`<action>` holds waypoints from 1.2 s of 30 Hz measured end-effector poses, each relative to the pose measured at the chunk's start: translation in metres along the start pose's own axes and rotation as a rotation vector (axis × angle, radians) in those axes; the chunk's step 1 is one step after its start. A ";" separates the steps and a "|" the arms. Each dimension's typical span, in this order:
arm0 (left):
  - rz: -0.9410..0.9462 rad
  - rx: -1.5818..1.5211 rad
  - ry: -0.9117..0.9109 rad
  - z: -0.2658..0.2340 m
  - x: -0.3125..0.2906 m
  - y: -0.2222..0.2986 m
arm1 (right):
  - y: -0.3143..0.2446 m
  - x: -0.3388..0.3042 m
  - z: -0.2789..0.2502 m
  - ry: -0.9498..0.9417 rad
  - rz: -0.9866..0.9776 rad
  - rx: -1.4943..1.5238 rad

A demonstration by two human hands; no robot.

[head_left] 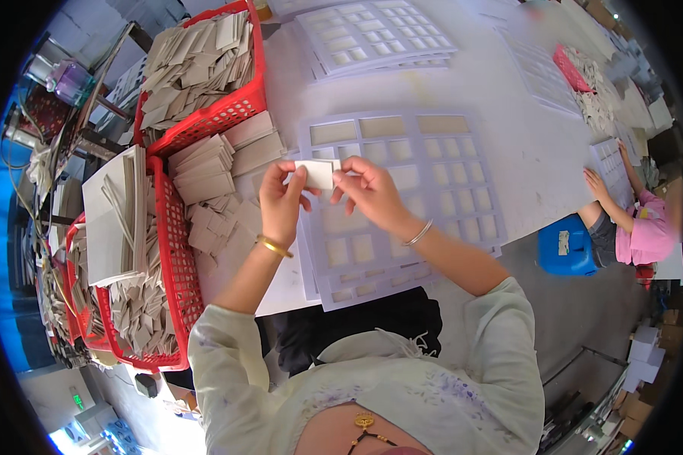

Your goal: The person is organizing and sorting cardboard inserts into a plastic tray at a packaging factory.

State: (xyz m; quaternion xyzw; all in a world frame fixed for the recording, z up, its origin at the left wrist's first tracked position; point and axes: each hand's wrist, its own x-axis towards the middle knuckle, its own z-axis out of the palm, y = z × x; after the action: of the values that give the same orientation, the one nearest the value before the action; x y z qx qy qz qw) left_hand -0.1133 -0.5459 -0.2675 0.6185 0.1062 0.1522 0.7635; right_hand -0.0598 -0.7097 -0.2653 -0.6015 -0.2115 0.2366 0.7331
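Note:
Between my two hands is a small stack of off-white cardboard pieces [317,175], held up above the work table. My left hand [281,201] pinches its left end between thumb and fingers. On its right end the thumb and fingertips of my right hand [373,194] are closed. Under them lies a white frame sheet [410,152] with rows of rectangular openings, many backed by cream pieces. It rests on more sheets of the same kind, slightly out of line. How many pieces I hold cannot be made out.
Left of the sheets lie loose grey-white card pieces [212,224] and stacked strips [203,168]. Red plastic baskets [176,250] full of card pieces stand at the left. Another pile of frame sheets [379,34] is at the far side. A co-worker in pink [649,227] sits at the right.

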 end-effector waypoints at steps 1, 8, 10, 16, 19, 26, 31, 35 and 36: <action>-0.049 -0.021 0.004 0.005 0.012 -0.007 | 0.000 0.004 -0.010 0.047 0.035 0.021; 0.162 0.312 -0.038 -0.029 0.103 -0.067 | 0.006 0.061 -0.082 0.233 -0.021 -0.417; 0.104 0.471 -0.141 -0.035 0.120 -0.071 | 0.019 0.072 -0.100 0.116 -0.093 -0.559; -0.033 0.807 -0.400 -0.020 0.131 -0.068 | 0.039 0.095 -0.102 -0.156 -0.038 -0.761; -0.074 0.911 -0.408 -0.016 0.129 -0.071 | 0.043 0.101 -0.105 -0.208 0.003 -0.774; -0.055 0.955 -0.412 -0.017 0.130 -0.078 | 0.043 0.103 -0.099 -0.259 0.051 -0.906; 0.315 1.096 -0.459 -0.014 0.124 -0.076 | 0.048 0.094 -0.085 -0.205 -0.165 -1.163; 0.336 1.136 -0.441 -0.014 0.114 -0.075 | 0.044 0.084 -0.077 -0.081 -0.347 -1.277; 0.370 1.160 -0.443 -0.014 0.111 -0.073 | 0.045 0.083 -0.079 -0.081 -0.349 -1.279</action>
State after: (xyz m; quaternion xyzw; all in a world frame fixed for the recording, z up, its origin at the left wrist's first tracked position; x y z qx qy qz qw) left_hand -0.0075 -0.5071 -0.3391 0.9554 -0.0973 0.0682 0.2704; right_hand 0.0491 -0.7138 -0.3218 -0.8657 -0.4318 -0.0353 0.2508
